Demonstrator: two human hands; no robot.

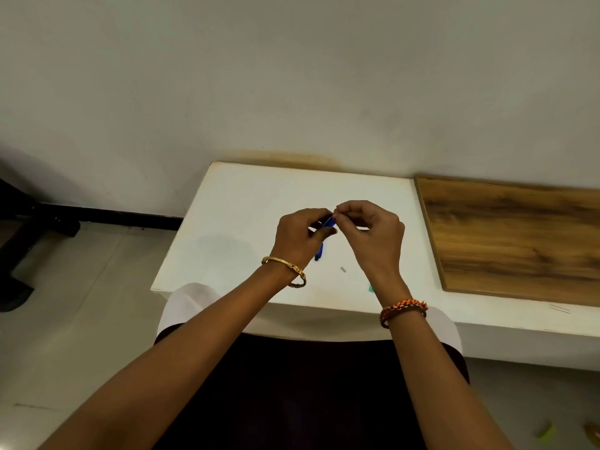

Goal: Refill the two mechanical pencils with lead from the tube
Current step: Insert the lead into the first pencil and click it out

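Above a white rectangular table (246,203), the left hand (300,237) grips a slim blue plastic mechanical pencil (327,221), its upper end showing between the fingers and its lower end (319,251) emerging below the palm. The right hand (373,235) pinches at the pencil's top with thumb and forefinger; what it pinches is too small to tell. A small grey cylindrical piece (343,269) lies on the table beneath the hands.

Gold bangle (285,270), orange thread bracelet (403,310)
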